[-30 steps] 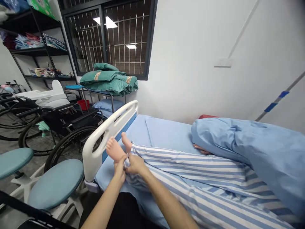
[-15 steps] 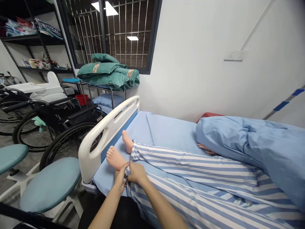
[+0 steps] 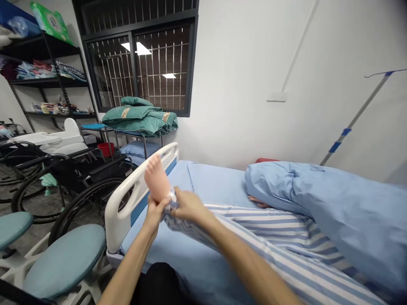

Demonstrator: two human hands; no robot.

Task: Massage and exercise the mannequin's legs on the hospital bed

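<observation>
A smooth foot [image 3: 158,180], like a manikin's, is raised above the bed with its toes up. My left hand [image 3: 154,213] is closed round its heel and ankle from below. At the ankle, my right hand [image 3: 190,206] grips the cuff of the blue-and-white striped trousers [image 3: 276,264]; its fingertips are partly hidden. The held leg slants down to the right across the bed, and the other foot is hidden behind it. A light blue quilt [image 3: 292,190] covers the upper body. From under its edge show the fingers of the lying figure's hand [image 3: 259,202].
The white bed end board [image 3: 112,220] stands just left of the raised foot. Beyond it are a wheelchair [image 3: 85,182] and a round stool [image 3: 68,258]. Green folded bedding [image 3: 140,118] lies on a chair under the window. An IV pole [image 3: 358,114] leans at the right.
Both hands have lifted the near foot and its trouser leg up off the bed. The far foot has gone out of sight behind them. The view has tilted upward.
</observation>
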